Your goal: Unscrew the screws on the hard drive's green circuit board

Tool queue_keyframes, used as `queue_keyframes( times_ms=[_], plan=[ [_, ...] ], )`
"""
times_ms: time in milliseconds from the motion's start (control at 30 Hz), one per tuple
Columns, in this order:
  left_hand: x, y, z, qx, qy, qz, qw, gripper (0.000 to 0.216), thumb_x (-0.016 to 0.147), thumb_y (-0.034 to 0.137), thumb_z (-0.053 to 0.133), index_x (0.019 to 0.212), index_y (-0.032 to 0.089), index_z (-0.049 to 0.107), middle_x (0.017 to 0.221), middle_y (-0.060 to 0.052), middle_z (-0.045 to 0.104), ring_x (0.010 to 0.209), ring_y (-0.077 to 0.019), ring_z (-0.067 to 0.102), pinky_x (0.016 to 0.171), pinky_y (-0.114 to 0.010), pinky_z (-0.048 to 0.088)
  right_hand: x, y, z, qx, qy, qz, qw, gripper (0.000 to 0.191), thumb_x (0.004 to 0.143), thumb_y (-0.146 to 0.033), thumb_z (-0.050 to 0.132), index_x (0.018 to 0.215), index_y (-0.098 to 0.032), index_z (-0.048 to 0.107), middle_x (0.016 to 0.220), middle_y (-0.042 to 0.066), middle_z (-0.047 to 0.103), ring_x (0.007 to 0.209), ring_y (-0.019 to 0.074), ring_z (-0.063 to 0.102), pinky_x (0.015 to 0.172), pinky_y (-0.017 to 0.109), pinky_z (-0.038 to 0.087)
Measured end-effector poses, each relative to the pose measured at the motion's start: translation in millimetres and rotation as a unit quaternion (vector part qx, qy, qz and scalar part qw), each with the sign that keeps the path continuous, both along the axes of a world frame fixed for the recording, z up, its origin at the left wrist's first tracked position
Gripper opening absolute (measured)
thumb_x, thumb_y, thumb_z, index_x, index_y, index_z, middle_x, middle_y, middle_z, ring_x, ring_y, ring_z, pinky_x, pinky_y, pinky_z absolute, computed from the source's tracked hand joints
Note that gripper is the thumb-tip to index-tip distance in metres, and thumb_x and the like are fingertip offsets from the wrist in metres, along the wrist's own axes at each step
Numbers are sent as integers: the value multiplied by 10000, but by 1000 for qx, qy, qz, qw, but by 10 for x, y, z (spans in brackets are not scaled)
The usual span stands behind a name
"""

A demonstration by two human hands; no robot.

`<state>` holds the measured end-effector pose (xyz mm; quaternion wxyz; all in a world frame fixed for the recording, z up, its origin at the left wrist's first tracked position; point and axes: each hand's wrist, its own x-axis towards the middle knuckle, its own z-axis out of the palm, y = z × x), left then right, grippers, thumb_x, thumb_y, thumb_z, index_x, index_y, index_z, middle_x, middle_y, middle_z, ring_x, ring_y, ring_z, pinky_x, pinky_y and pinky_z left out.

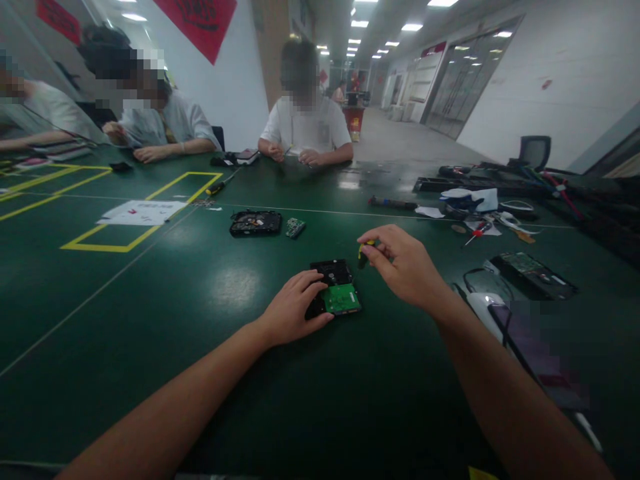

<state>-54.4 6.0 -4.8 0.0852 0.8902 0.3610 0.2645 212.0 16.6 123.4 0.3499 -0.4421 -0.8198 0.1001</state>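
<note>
1. The left hand [295, 308] spreads over the left part of a hard drive [336, 272], thumb by its near edge; whether this grip clamps or merely rests, I cannot tell. The drive lies on the dark green surface [175, 320], its green circuit board [343, 299] facing up.
2. The drive could slide or turn if pushed from the right: the surface looks smooth, and the left hand covers mainly one end.
3. The right hand [400, 267] has its grip closed, thumb against fingertips, on a small yellow-and-black tool [363, 257] near the drive's right side. Such a narrow pinch could let the tool roll or drop; a slip to the left might scratch the board or catch the left fingers.
4. A careless reach to the far left could knock the loose board [295, 228] or the second drive [256, 223] beside it.
5. The left fingers hide part of the drive, including whatever fastenings lie beneath.
6. The tool's lower end is dark and blurred; its tip, and its height above the surface, cannot be made out.
7. Pixelation masks part of the flat device [525, 337] on the right.
</note>
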Motion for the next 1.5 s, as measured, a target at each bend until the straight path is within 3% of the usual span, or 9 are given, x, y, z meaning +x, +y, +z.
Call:
queue_keyframes(
  times_ms=[333, 500, 700, 967, 1267, 1500],
  plan=[
    [-7, -7, 10, 6, 4, 0, 1000, 575, 908, 523, 694, 1377, 225, 548, 1473, -146, 541, 1425, -353, 476, 1192, -603, 416, 3, -1, -4, -4, 15, -24, 1000, 139, 969, -280, 633, 1086, -237, 696, 1052, 66, 711, 893, 225, 647, 770, 362, 481],
    [-4, 0, 5, 0, 8, 2, 1000, 587, 898, 514, 704, 1381, 221, 545, 1468, -151, 542, 1420, -357, 480, 1186, -609, 420, -5, -11, 7, -21, 10, -19, 1000, 240, 981, -269, 605, 1207, -218, 667, 1040, 72, 727, 834, 209, 651, 751, 360, 490],
    [-2, -1, 15, -9, 0, 3, 1000, 588, 879, 499, 727, 1378, 242, 550, 1469, -147, 548, 1407, -370, 491, 1171, -625, 428, -13, -11, -1, -13, 27, -34, 999, 199, 974, -369, 638, 1099, -225, 692, 1009, 71, 709, 837, 211, 642, 761, 360, 498],
    [0, -11, 24, -3, 10, 3, 1000, 584, 894, 509, 712, 1376, 224, 546, 1468, -150, 546, 1414, -356, 485, 1184, -606, 425, -7, -16, 8, -44, 31, -26, 998, 211, 1001, -298, 573, 1173, -214, 662, 1053, 80, 721, 856, 214, 669, 750, 358, 498],
    [2, -11, 33, -5, 2, -2, 1000, 581, 899, 499, 710, 1390, 240, 539, 1462, -146, 552, 1410, -358, 490, 1176, -619, 431, -9, -12, 23, -12, 15, -14, 1000, 150, 994, -305, 592, 1070, -235, 701, 1042, 64, 699, 855, 210, 641, 760, 355, 490],
    [-2, -4, 32, -3, 8, -2, 1000, 594, 896, 515, 708, 1384, 220, 539, 1469, -151, 543, 1423, -349, 474, 1195, -596, 419, -7, -16, 8, -34, 24, -46, 998, 223, 1000, -293, 581, 1185, -205, 669, 1007, 76, 732, 844, 224, 670, 721, 360, 480]
  ],
)
